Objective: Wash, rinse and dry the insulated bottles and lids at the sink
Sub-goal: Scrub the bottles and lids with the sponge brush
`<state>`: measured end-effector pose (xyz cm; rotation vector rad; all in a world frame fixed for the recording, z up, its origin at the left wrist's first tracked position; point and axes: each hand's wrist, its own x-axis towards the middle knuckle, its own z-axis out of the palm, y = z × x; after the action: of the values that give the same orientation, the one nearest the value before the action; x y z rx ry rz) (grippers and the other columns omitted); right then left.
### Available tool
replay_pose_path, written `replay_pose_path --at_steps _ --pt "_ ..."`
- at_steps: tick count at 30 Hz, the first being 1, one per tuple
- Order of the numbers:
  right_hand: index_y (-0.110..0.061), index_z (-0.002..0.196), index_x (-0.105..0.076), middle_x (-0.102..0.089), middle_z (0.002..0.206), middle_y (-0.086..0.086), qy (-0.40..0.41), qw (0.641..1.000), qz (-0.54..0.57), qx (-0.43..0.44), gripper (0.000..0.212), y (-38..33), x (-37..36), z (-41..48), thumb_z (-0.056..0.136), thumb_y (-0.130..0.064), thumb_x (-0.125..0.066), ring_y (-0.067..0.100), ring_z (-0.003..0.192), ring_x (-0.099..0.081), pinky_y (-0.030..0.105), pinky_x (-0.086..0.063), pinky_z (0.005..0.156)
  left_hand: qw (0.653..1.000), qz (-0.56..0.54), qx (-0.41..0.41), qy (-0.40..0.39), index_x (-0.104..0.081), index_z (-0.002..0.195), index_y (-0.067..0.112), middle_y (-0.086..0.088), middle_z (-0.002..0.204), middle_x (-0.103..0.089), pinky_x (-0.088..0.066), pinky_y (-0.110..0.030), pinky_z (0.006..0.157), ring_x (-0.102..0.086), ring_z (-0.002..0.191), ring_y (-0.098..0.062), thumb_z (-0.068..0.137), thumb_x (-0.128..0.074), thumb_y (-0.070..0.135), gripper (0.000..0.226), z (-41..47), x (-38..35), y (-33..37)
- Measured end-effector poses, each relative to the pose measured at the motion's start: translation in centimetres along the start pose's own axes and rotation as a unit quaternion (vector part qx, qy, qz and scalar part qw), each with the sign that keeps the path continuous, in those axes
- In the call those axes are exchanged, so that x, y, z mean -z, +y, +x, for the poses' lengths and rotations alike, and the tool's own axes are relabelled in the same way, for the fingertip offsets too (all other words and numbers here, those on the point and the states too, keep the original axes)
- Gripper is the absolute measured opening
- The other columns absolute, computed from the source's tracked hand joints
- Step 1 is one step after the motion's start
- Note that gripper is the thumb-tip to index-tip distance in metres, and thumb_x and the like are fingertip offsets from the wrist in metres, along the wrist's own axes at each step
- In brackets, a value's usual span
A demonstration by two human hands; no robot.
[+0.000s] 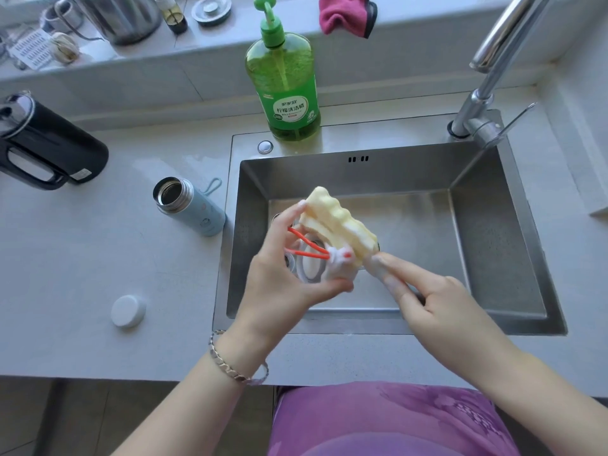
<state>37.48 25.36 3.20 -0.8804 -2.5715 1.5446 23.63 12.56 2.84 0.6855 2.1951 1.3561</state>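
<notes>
Sink (493,245): rectangular brushed stainless steel basin, set in a pale grey countertop (98,340).

Left hand (289,278): over the basin, fingers closed around a small white soapy lid (340,268) with an orange loop strap (306,248); silver chain bracelet (230,363) at the wrist.

Right hand (424,301): fingertips foam-covered, pinching the near end of a pale yellow sponge (342,222), wavy-edged, pressed against the lid.

Insulated bottle (190,205): pale blue cylinder, steel mouth open, standing on the counter just left of the sink.

White round cap (128,311): smooth disc, near left on the counter.

Detergent bottle (284,80): translucent green plastic, pump top, far rim of the sink.

Faucet (487,93): chrome, far right.

Black jug (46,143): glossy, handled, far left.

Pink cloth (345,14): crumpled on the far ledge.
</notes>
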Motion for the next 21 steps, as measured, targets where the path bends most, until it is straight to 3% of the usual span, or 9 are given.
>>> replay_pose_path --at_steps 4,8,13,15,17,19,21 --pt "-0.052 0.11 -0.051 -0.035 0.04 -0.004 0.0 1.0 -0.016 0.003 0.028 0.4 -0.2 -0.8 0.093 -0.031 -0.046 0.013 0.042 -0.03 0.023 -0.023 0.046 0.996 -0.037 0.009 0.081 -0.041 0.131 0.026 0.011 0.108 -0.063 -0.049 -0.029 0.094 -0.062 0.094 0.003 0.05 -0.086 0.027 0.092 1.1 1.0 -0.1" --pt "-0.05 0.111 -0.052 -0.032 0.041 -0.003 0.018 1.0 -0.005 0.021 0.028 0.0 -0.2 0.4 0.095 -0.029 -0.046 0.014 0.04 -0.028 0.023 -0.022 0.044 1.0 -0.015 -0.002 0.023 -0.039 0.131 0.034 0.016 0.112 -0.06 -0.054 -0.037 0.088 -0.059 0.103 0.005 0.049 -0.089 0.022 0.096 0.4 -0.4 0.3" --pt "-0.051 0.11 -0.052 -0.035 0.041 -0.005 0.014 0.999 -0.026 0.028 0.028 1.0 -0.3 -0.8 0.093 -0.029 -0.048 0.014 0.041 -0.029 0.022 -0.023 0.045 0.996 -0.056 0.008 0.074 -0.038 0.131 0.031 0.014 0.11 -0.061 -0.047 -0.015 0.089 -0.06 0.097 0.005 0.046 -0.082 0.036 0.096 0.9 0.4 -0.1" --pt "-0.053 0.107 -0.054 -0.034 0.042 -0.004 0.015 0.999 -0.025 0.013 0.027 1.5 -0.2 -0.7 0.092 -0.031 -0.048 0.013 0.041 -0.028 0.023 -0.023 0.046 0.997 -0.057 0.009 0.056 -0.038 0.13 0.034 0.014 0.112 -0.061 -0.052 -0.024 0.087 -0.06 0.099 0.002 0.047 -0.084 0.033 0.095 0.5 0.1 -0.3" --pt "-0.056 0.095 -0.059 -0.034 0.046 -0.004 0.026 0.999 0.033 -0.015 0.026 1.4 0.0 0.4 0.093 -0.033 -0.047 0.01 0.042 -0.027 0.022 -0.025 0.045 0.998 -0.054 0.001 0.022 -0.037 0.129 0.04 0.017 0.113 -0.061 -0.057 -0.032 0.079 -0.058 0.105 -0.003 0.05 -0.09 0.027 0.096 0.1 -0.2 -0.5" --pt "-0.045 0.088 -0.064 -0.039 0.048 -0.002 0.049 0.979 0.18 -0.088 0.026 0.9 0.3 1.7 0.095 -0.026 -0.047 0.008 0.037 -0.027 0.015 -0.025 0.037 0.997 -0.068 -0.026 -0.005 -0.035 0.131 0.042 0.015 0.116 -0.058 -0.057 -0.03 0.079 -0.055 0.114 -0.01 0.052 -0.088 0.028 0.096 -0.1 -0.2 -0.6" --pt "-0.03 0.096 -0.061 -0.057 0.054 0.007 0.014 0.943 0.295 -0.15 0.014 0.1 0.6 2.5 0.094 -0.024 -0.048 0.005 0.028 -0.021 0.013 -0.018 0.03 0.994 -0.092 -0.046 -0.024 -0.033 0.134 0.04 0.012 0.12 -0.057 -0.055 -0.029 0.081 -0.052 0.119 -0.013 0.055 -0.083 0.028 0.094 -0.2 -0.2 -0.7"
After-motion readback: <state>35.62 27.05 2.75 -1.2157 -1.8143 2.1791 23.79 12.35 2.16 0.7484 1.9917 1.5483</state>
